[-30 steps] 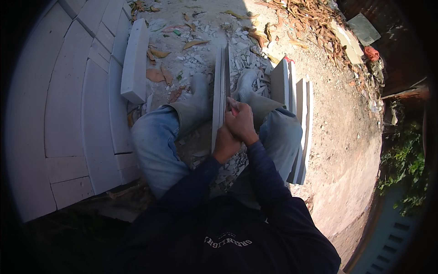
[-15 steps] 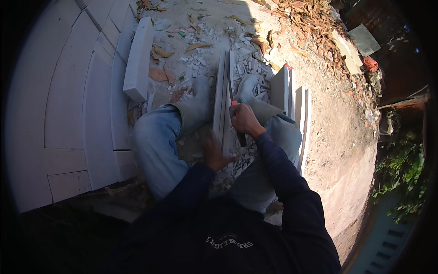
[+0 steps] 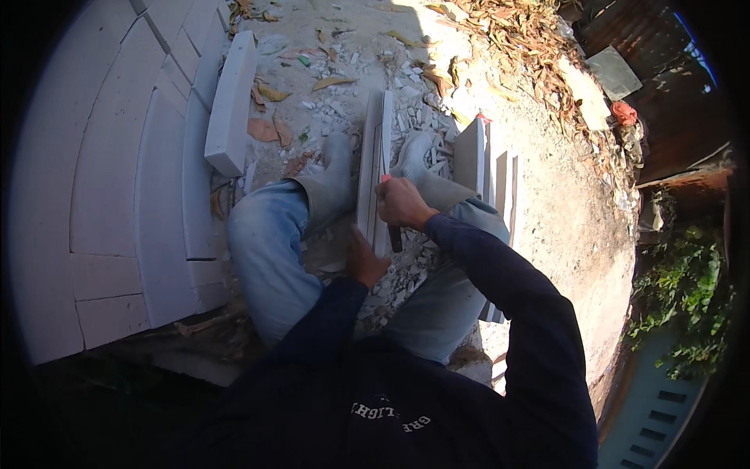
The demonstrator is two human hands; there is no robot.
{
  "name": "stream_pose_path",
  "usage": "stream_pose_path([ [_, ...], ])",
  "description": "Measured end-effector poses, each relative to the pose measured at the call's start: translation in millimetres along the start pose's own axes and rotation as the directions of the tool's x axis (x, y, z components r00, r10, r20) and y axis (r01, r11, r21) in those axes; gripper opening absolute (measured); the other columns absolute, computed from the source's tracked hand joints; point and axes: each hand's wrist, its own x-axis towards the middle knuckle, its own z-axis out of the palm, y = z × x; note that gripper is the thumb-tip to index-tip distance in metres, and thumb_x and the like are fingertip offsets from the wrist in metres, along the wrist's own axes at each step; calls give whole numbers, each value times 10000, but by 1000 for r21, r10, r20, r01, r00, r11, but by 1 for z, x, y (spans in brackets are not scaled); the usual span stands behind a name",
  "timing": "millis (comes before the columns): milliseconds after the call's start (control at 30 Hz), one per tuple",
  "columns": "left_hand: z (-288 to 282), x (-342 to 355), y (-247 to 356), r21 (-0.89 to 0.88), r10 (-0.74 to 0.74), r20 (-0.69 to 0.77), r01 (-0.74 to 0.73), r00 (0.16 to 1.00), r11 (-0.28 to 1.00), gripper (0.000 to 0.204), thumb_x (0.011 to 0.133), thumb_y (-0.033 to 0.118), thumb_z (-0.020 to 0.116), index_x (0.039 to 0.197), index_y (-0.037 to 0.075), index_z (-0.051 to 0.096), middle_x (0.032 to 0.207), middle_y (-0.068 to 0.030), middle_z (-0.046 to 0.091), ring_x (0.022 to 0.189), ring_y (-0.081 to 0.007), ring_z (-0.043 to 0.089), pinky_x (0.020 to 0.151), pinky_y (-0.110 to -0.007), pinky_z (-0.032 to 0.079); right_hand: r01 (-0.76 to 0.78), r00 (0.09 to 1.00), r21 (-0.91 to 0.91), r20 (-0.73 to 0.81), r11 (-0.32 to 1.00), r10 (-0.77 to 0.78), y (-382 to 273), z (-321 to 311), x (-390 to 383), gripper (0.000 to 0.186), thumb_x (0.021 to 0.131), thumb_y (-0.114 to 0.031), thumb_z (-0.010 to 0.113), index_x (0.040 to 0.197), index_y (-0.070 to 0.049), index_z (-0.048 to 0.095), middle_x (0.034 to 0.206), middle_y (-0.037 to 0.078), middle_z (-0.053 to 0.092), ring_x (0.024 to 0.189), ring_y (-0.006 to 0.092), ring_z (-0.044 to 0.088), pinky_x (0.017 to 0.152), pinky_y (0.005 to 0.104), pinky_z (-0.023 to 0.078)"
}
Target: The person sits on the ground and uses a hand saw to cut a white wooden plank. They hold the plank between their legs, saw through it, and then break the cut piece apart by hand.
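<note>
Basically, the stack of white blocks (image 3: 109, 203) fills 9 o'clock; the pale slab (image 3: 369, 168) stands between the boots (image 3: 337, 160), running towards 12. Change: a second ago both hands were together at the handle; now the left hand (image 3: 367, 262) is down at the slab's near end, fingertips against it (grip or mere touch, can't tell). Reads as one hand steadying, one cutting. The right hand (image 3: 406, 205) is closed firmly round the red-and-black handle (image 3: 396, 238) of a saw-like tool, blade towards 12, mostly hard to make out. From that fist, slab's middle lies at 11 o'clock, left hand at 7.
</note>
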Motion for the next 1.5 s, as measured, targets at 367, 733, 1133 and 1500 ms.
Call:
stream_pose_path([
  [367,9,2,-7,40,51,-68,-48,996,998,1174,698,353,860,1544,-87,175,1320,-345,507,1206,-492,542,1010,-516,465,-104,904,315,-366,943,222,-13,13,-35,420,743,-42,603,1143,27,709,891,241,705,860,366,709,857,416,542],
  [733,9,4,-9,-42,83,-159,-91,984,995,1247,673,487,881,1516,-124,195,1331,-375,506,1224,-528,531,1022,-533,451,-65,857,464,-427,883,287,-35,45,-113,638,732,-61,592,1327,164,552,1087,353,677,961,386,716,871,397,532],
  [1133,5,-6,-42,-301,216,9,-204,976,932,1261,497,263,1004,1488,4,268,1388,-240,515,1293,-410,533,1060,-468,467,-116,918,362,-317,925,239,-50,47,-110,353,722,16,545,1060,69,631,890,312,669,880,485,660,814,469,516],
  [1500,22,26,-57,-471,392,82,-311,916,826,1141,584,237,958,1472,21,274,1367,-188,526,1289,-327,540,1058,-444,461,-73,892,519,-348,852,289,-55,59,-129,482,735,-31,583,1180,151,585,846,189,679,810,299,707,783,371,542],
])
